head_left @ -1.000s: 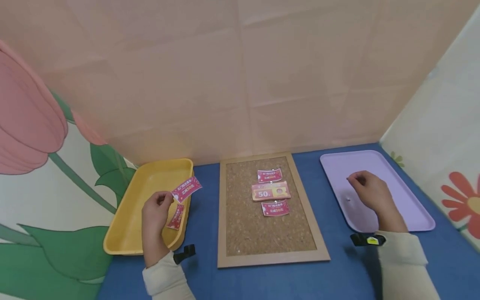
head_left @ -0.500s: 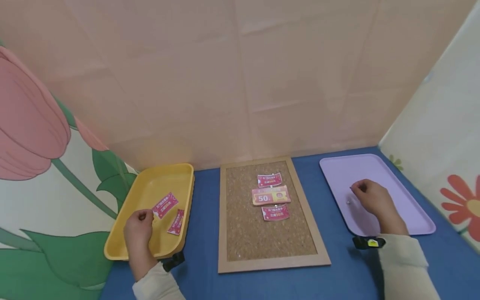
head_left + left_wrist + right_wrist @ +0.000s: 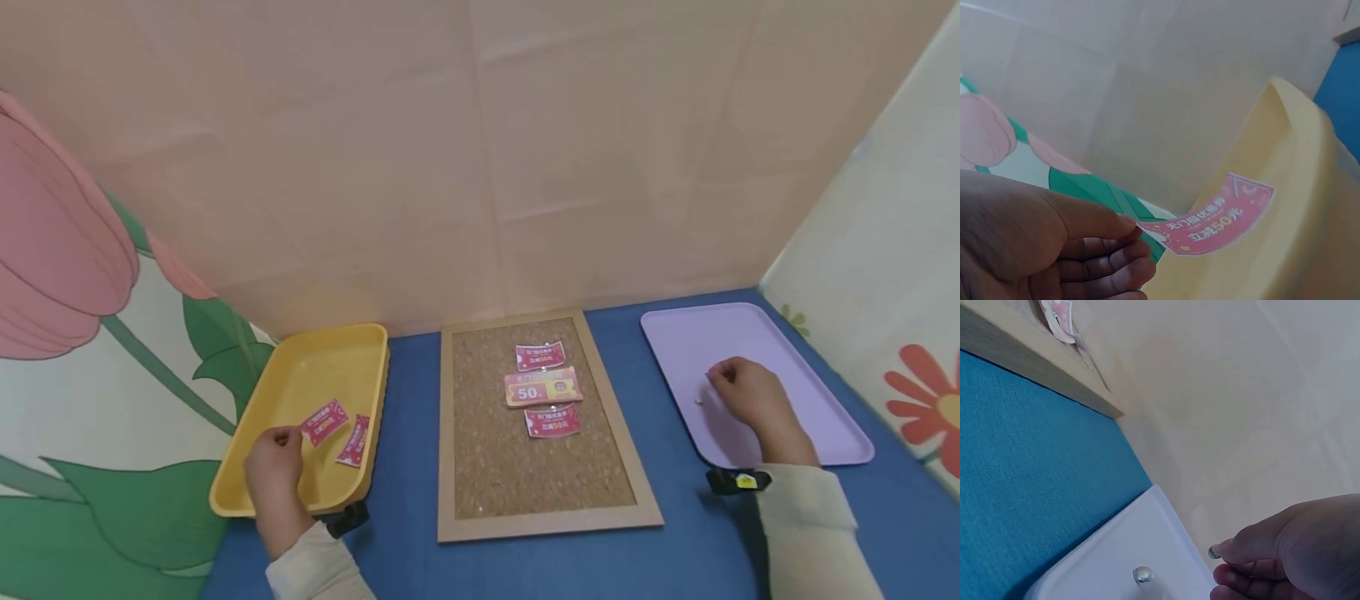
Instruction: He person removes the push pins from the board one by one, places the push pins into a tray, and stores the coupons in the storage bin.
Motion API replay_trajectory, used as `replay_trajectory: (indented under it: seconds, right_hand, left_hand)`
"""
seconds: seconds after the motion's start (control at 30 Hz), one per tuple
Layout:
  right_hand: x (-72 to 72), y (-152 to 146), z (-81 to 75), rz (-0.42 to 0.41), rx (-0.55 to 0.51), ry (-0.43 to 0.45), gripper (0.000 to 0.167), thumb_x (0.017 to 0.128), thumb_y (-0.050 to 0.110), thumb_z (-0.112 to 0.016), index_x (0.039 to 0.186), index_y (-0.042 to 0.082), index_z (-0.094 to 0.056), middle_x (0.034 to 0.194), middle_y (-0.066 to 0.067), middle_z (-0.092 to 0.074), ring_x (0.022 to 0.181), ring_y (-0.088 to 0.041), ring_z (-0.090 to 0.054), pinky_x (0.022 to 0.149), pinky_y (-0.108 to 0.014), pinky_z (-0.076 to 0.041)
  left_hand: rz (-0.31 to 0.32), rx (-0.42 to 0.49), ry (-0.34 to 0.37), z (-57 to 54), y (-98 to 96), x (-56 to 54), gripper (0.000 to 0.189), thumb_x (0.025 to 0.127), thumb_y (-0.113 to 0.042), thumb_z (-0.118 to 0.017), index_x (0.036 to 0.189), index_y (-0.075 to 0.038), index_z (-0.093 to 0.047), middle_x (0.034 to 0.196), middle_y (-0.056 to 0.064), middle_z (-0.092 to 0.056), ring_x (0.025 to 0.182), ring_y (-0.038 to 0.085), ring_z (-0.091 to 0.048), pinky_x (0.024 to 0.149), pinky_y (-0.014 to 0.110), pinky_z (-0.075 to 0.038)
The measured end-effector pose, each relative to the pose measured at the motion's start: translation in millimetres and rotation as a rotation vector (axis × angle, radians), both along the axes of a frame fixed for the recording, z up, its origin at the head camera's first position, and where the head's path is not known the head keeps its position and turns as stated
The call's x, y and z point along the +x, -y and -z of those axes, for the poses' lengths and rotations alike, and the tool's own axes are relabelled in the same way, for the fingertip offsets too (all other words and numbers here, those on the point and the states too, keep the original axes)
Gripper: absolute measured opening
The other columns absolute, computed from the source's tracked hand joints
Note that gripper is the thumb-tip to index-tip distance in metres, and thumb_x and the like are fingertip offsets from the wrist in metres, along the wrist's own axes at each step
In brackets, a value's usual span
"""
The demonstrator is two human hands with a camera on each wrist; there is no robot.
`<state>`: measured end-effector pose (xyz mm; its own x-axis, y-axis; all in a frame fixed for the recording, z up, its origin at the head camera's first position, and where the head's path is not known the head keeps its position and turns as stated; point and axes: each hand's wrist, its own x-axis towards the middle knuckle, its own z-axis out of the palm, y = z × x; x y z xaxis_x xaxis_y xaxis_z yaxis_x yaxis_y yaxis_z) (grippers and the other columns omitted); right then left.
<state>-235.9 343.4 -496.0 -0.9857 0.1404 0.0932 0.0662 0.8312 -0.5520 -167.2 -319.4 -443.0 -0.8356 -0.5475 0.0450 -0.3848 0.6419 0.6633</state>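
My left hand (image 3: 275, 467) pinches a pink-red coupon (image 3: 325, 423) by one corner over the yellow tray (image 3: 298, 354). In the left wrist view the coupon (image 3: 1216, 222) bows a little, its printed face showing. A second coupon (image 3: 353, 441) lies in the tray to its right. Over the lilac tray (image 3: 690, 333), my right hand (image 3: 756, 398) holds a small shiny thumbtack (image 3: 1214, 551) between thumb and forefinger. Another thumbtack (image 3: 1143, 575) lies on that tray, just left of the hand in the head view.
Between the trays lies a wood-framed cork board (image 3: 495, 483). Attached to its upper part are a top coupon (image 3: 540, 357), a wider "50" coupon (image 3: 543, 387) and a lower coupon (image 3: 552, 422). A blue cloth (image 3: 408, 492) covers the table; a beige wall (image 3: 480, 167) stands behind.
My left hand has moved left and down with the coupon, from the yellow tray's right edge to farther inside. The right hand has stayed nearly still over the lilac tray.
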Motion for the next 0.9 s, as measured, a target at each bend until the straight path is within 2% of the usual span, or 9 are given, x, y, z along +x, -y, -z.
replay_trajectory:
  seconds: [0.17,0.3,0.5,0.7,0.9]
  right_hand:
    - [0.3,-4.0,-0.5,0.017,-0.004,0.016,0.031,0.097,0.021,-0.052,0.103,-0.008,-0.06,0.095,-0.027,-0.062,0.08,-0.037,-0.055,0.065,-0.046,-0.043]
    - [0.1,-8.7,-1.3,0.033,0.006,-0.012,0.032,0.097,0.021,-0.052,0.102,-0.009,-0.06,0.092,-0.027,-0.062,0.078,-0.037,-0.055,0.063,-0.043,-0.042]
    - [0.2,-6.5,-8.7,0.027,0.002,-0.047,0.037,0.099,0.024,-0.051,0.11,-0.01,-0.06,0.103,-0.031,-0.061,0.088,-0.043,-0.056,0.071,-0.053,-0.043]
    - [1.9,13.2,-20.0,0.014,-0.037,-0.062,0.037,0.1,0.026,-0.049,0.119,-0.005,-0.057,0.111,-0.029,-0.059,0.095,-0.042,-0.054,0.076,-0.056,-0.045]
    - [6.2,37.0,-32.2,-0.02,-0.048,-0.133,0.036,0.1,0.026,-0.052,0.12,-0.003,-0.057,0.109,-0.026,-0.06,0.095,-0.04,-0.055,0.076,-0.055,-0.046]
  left_hand:
    - [-0.021,-0.004,0.012,3.0,3.6,2.0,0.043,0.1,-0.033,-0.047,0.114,0.005,-0.061,0.109,0.027,-0.061,0.096,0.041,-0.055,0.081,0.052,-0.043]
    - [-0.033,-0.011,0.012,3.6,4.3,2.8,0.049,0.101,-0.038,-0.043,0.117,0.005,-0.06,0.111,0.028,-0.06,0.1,0.043,-0.055,0.084,0.054,-0.042]
    - [-0.018,-0.006,-0.082,-5.9,-10.6,-4.3,0.053,0.102,-0.041,-0.04,0.123,0.004,-0.059,0.113,0.027,-0.061,0.106,0.044,-0.056,0.09,0.054,-0.042]
    - [0.076,0.068,-0.179,-15.7,-39.0,-17.4,0.054,0.101,-0.045,-0.044,0.126,0.0,-0.06,0.117,0.023,-0.062,0.108,0.037,-0.058,0.093,0.051,-0.044]
    - [0.25,0.056,-0.254,-20.4,-68.4,-26.9,0.045,0.1,-0.041,-0.05,0.124,-0.005,-0.063,0.117,0.016,-0.064,0.106,0.03,-0.06,0.091,0.047,-0.047]
